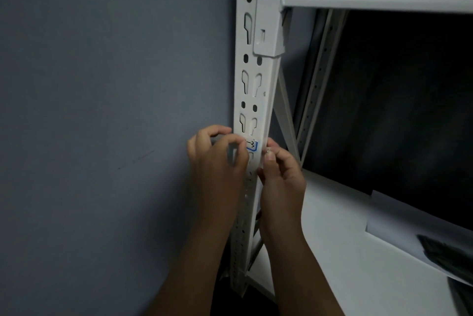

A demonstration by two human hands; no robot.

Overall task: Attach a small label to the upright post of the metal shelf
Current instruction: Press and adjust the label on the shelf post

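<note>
Pressing-on seems underway: left hand [217, 159] pinches the small blue-edged white paper label [252, 145] against the white slotted metal post [252, 90], right hand's [280, 175] grip curled just beside; smoothing flat likely comes next.

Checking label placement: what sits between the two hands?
In the head view, the blue-edged label on the white post lies between left hand and right hand.
</note>
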